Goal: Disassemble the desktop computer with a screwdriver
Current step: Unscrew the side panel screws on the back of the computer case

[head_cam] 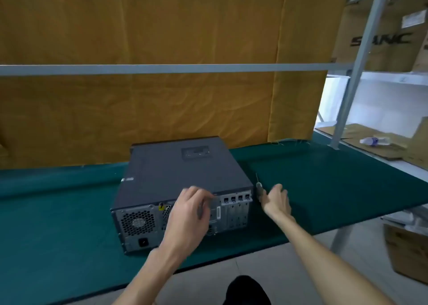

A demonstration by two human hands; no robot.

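A boxy desktop computer (183,179) lies flat on a table (324,189) covered in dark green cloth, its smooth matte grey lid facing up and its bare metal rear panel turned toward the person; that panel shows a round-holed fan grille at the left, a black power socket below it, and a row of narrow slotted expansion covers at the right. A recessed rectangular patch sits near the far edge of the lid.

The left hand (187,214) is at the upper middle of the rear panel, fingers curled against the lid's rear edge; motion blur hides whether they pinch anything, so I cannot tell its grasp. The right hand (276,199) reaches just beside the case's right rear corner, thumb and fingers closing round the dark handle of a screwdriver (258,186), whose thin metal shaft points away across the cloth.

Behind the table hangs a creased mustard-yellow fabric sheet (162,38), crossed by a grey metal bar (162,69); to the right stands pale metal shelving (361,56) with brown cardboard boxes (379,38), and a clear plastic bottle (374,141) lies on its side on flattened cardboard.
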